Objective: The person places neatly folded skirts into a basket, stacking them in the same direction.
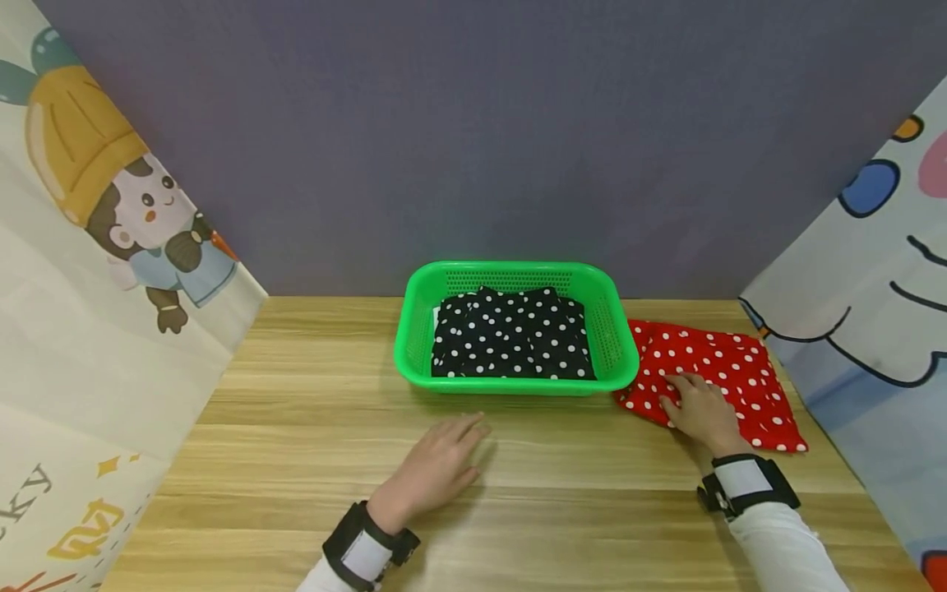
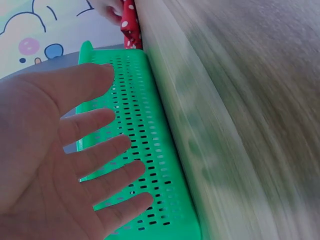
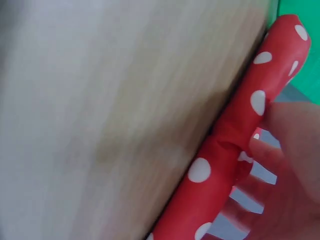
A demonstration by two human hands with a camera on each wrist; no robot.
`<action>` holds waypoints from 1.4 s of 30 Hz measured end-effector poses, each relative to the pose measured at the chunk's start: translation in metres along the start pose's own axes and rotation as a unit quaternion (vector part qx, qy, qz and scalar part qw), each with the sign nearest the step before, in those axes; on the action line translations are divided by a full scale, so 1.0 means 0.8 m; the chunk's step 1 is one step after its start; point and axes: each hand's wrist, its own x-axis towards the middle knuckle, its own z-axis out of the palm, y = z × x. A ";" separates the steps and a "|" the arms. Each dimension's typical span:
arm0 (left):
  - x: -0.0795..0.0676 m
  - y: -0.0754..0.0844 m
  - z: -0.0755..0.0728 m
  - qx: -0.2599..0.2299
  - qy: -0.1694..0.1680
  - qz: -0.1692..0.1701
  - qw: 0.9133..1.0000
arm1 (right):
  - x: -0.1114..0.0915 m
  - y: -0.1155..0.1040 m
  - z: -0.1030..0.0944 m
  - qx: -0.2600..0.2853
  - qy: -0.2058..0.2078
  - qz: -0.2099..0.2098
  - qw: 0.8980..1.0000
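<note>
A green plastic basket (image 1: 518, 385) stands on the table against the grey back panel. Black cloth with white dots (image 1: 510, 337) lies inside it. To its right is a soft, thick piece of red cloth with white dots (image 1: 710, 353), its left edge against the basket. My right hand (image 1: 703, 411) is on this red cloth, and in the right wrist view the thumb and fingers pinch a puckered part of it (image 3: 225, 155). In front of the basket, my left hand (image 1: 432, 469) hovers with fingers extended, holding nothing; the left wrist view shows its spread fingers before the perforated basket wall (image 2: 150, 135).
The wooden table (image 1: 296, 427) stretches left and forward of the basket. A grey panel (image 1: 503, 148) closes off the back. Printed cartoon sheets stand at the left (image 1: 96, 345) and right (image 1: 873, 312).
</note>
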 end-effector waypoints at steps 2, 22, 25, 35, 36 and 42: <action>0.000 0.001 -0.001 -0.002 0.003 0.000 1.000 | -0.005 -0.002 -0.001 0.002 -0.005 -0.002 1.000; 0.005 0.010 -0.003 -0.022 0.017 0.004 1.000 | -0.073 0.003 0.004 0.001 0.016 -0.020 1.000; 0.005 0.011 -0.002 -0.022 0.025 0.008 0.999 | -0.082 0.003 0.002 0.003 0.012 -0.021 1.000; 0.006 0.014 0.003 -0.025 0.032 0.008 0.999 | -0.113 0.003 0.002 -0.006 0.015 -0.036 0.999; 0.006 0.014 0.004 -0.025 0.033 0.008 0.999 | -0.116 0.003 0.002 -0.006 0.011 -0.035 0.999; 0.005 0.017 0.005 -0.025 0.034 0.012 0.999 | -0.130 0.004 0.001 -0.007 0.006 -0.034 0.999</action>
